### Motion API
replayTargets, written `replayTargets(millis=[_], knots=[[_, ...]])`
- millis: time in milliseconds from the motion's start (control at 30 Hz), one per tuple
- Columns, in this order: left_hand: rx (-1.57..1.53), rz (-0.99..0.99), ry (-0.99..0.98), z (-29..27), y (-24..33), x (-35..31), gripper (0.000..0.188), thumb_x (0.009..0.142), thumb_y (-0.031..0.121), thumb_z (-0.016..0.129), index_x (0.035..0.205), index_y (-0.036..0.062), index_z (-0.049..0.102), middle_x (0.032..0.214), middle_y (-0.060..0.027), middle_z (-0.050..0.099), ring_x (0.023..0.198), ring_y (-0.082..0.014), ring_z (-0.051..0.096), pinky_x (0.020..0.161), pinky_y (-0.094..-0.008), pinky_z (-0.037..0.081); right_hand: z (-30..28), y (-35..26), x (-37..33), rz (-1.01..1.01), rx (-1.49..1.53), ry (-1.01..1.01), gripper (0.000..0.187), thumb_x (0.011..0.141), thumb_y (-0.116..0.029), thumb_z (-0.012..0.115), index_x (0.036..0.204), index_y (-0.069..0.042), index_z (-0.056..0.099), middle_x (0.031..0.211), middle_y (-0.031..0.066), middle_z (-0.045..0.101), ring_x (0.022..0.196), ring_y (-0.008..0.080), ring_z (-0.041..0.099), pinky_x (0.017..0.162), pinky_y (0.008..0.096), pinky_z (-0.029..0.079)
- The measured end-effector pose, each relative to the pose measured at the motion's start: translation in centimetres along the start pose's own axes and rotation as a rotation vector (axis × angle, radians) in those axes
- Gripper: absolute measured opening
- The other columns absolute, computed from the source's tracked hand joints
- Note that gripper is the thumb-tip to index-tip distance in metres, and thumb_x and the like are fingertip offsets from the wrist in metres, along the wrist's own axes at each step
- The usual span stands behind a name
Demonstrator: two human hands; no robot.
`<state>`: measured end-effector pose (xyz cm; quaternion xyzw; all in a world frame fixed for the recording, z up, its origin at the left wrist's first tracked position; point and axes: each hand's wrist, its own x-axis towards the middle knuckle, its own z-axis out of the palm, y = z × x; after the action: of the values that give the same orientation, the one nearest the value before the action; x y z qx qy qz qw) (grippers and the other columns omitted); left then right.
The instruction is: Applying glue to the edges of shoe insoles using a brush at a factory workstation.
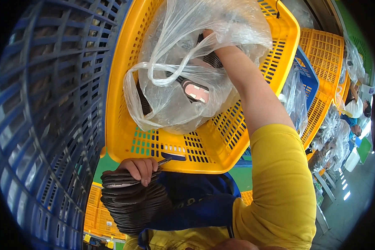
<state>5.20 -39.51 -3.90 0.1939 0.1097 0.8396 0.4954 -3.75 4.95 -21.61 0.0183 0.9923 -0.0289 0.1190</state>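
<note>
My left hand (138, 170) is closed over the top of a thick stack of flat dark pieces (133, 204), shaped somewhat like shoe parts, held against my front. A thin, dark, pointed thing (165, 161) sticks out by its fingertips; its kind is unclear. My right hand (208, 34) reaches into a clear plastic bag (175, 106), where its fingers are mostly hidden. The bag lies in a yellow plastic crate (171, 163). Inside the bag, ribbed dark pieces (212, 60) show near that hand, and lower down is a dark piece with a pink and white face (196, 91).
A tall blue lattice crate (66, 121) rises close on my left. To the right stand a blue crate (306, 79) and stacked yellow crates (323, 54), with more clear bags (293, 100). Farther right, people (355, 106) are at work beside a grey floor (341, 216).
</note>
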Motion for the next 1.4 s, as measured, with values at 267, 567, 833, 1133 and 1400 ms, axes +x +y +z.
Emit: replayTargets(millis=[267,567,833,1133,1400], knots=[[0.0,0.06,-0.028,1.3,0.5,-1.0,0.061,0.099,0.059,0.034,0.113,0.0056,0.059,0.095,-0.0123,0.066,0.083,-0.0212,0.059,0.088,-0.0401,0.036,-3.3,2.4,-8.7,-0.008,-0.083,0.052,0.067,0.071,-0.042,0.075,0.132,-0.019,0.058,0.143,0.0171,0.045,0.128,0.0417,0.045,0.108,0.051,0.038],[-0.006,0.038,-0.055,3.1,0.2,0.9,0.046,0.099,0.047,0.049,0.115,0.0059,0.06,0.092,-0.0098,0.066,0.08,-0.0198,0.061,0.088,-0.0391,0.038,-12.1,2.2,-16.0,0.158,0.15,0.473,0.086,0.057,-0.043,0.088,0.13,-0.012,0.056,0.137,0.0236,0.047,0.124,0.0428,0.047,0.104,0.0486,0.04],[0.08,0.04,-0.146,8.4,2.0,1.7,0.036,0.1,0.036,0.052,0.118,0.0054,0.059,0.095,-0.0106,0.065,0.082,-0.0201,0.06,0.091,-0.0391,0.038,-15.6,-3.2,-20.1,0.324,1.824,0.988,0.043,0.084,-0.01,0.067,0.124,-0.006,0.054,0.112,0.0051,0.063,0.097,0.0171,0.064,0.083,0.0351,0.054],[0.217,0.095,-0.313,16.9,3.7,1.1,0.047,0.098,0.042,0.052,0.125,0.0039,0.057,0.097,-0.0108,0.065,0.086,-0.0208,0.061,0.095,-0.0405,0.037,-21.1,-14.6,-25.1,0.379,2.702,0.577,0.074,0.075,-0.043,0.072,0.138,-0.011,0.048,0.142,0.0129,0.051,0.132,0.0362,0.046,0.109,0.0616,0.034],[0.342,0.303,-0.199,25.3,9.3,-5.3,0.054,0.097,0.048,0.051,0.12,0.0,0.06,0.094,-0.0133,0.066,0.084,-0.0219,0.059,0.094,-0.0412,0.037,-28.6,-21.4,-28.4,0.115,2.88,0.566,0.076,0.073,-0.05,0.077,0.133,-0.01,0.053,0.131,0.0117,0.058,0.124,0.0325,0.054,0.11,0.0527,0.039]])
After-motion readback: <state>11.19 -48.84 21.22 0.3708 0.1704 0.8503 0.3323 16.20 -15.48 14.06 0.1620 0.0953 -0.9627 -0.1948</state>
